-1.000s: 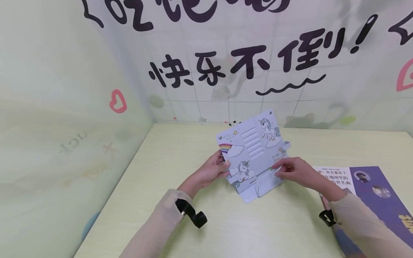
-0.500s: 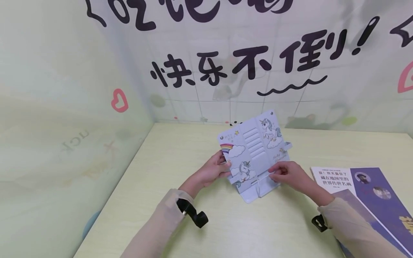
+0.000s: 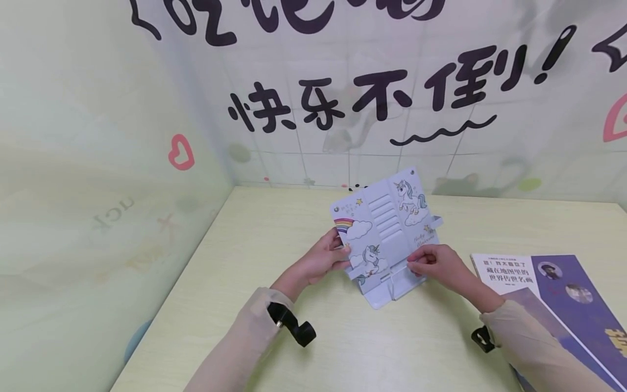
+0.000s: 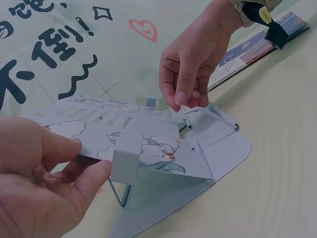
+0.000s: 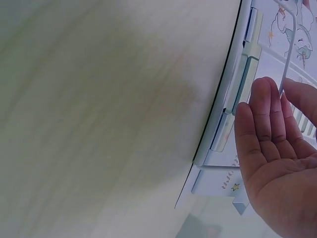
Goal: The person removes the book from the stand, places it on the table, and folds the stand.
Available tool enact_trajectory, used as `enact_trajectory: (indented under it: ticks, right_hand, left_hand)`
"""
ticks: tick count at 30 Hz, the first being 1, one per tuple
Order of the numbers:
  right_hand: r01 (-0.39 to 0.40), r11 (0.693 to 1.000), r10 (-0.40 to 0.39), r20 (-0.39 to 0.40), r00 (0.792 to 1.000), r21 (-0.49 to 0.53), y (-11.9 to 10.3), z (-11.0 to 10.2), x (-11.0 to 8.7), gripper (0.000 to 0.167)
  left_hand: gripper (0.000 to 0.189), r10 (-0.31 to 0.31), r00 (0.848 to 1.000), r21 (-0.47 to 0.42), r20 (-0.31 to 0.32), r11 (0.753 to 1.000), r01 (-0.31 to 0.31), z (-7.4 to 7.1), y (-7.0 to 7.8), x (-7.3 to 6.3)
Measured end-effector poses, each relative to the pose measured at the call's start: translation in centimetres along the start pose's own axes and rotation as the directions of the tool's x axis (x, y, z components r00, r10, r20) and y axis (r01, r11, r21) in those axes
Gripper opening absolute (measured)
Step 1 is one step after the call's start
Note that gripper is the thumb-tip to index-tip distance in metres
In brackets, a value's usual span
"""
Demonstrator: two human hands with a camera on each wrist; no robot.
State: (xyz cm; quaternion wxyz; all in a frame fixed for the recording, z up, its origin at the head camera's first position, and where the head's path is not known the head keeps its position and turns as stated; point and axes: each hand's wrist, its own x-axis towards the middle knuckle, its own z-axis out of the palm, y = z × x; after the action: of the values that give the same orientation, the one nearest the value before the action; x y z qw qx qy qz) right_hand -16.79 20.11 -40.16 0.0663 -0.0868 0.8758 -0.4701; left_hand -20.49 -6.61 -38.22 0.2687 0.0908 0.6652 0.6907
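A pale lilac book stand (image 3: 392,247) with printed unicorns stands tilted back on the table, its base plate (image 4: 230,144) resting flat. My left hand (image 3: 320,258) grips the panel's left edge, thumb on the front face and fingers behind it, as the left wrist view shows. At the lower ledge, my right hand (image 3: 443,269) pinches the end of a thin white wire page holder (image 5: 293,42) between thumb and fingertips. The wire bends up from the front of the base in the left wrist view (image 4: 210,115). A support wire (image 4: 116,192) shows beneath the panel.
Books with purple covers (image 3: 578,294) lie overlapped at the right of the pale wooden table (image 3: 274,228), partly under my right sleeve. A printed curtain (image 3: 313,163) with black lettering hangs behind the table and along its left side.
My right hand has moved slightly left and down along the stand's lower ledge, uncovering more of the books. The left hand and the stand stay in place.
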Motion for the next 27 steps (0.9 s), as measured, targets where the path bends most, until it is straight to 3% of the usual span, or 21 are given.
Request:
enact_trajectory:
  ticks: [15, 27]
  right_hand:
    - [-0.03, 0.999, 0.031, -0.031, 0.999, 0.016, 0.36, -0.03, 0.09, 0.021]
    - [-0.028, 0.999, 0.029, -0.042, 0.999, 0.02, 0.3, -0.25, 0.23, 0.022]
  left_hand:
    - [0.046, 0.022, 0.998, -0.031, 0.059, 0.999, -0.02, 0.6, -0.44, -0.62]
    - [0.048, 0.047, 0.987, -0.094, 0.157, 0.995, -0.032, 0.87, -0.65, -0.99]
